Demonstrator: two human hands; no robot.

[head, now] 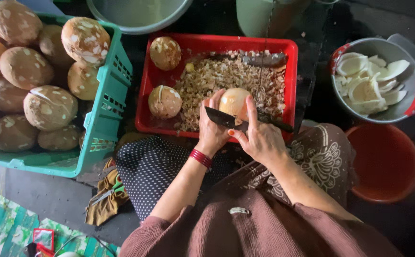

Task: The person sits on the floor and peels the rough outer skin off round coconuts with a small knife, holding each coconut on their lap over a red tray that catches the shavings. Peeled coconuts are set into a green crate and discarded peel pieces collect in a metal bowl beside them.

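Left hand: grip was closed around the peeled coconut, held above the red tray.
Right hand: grip was closed on the knife.
Risk: fingers could be nicked if the blade slipped.

green crate of coconuts | metal bowl, white pieces | orange bucket

three coconuts in red tray
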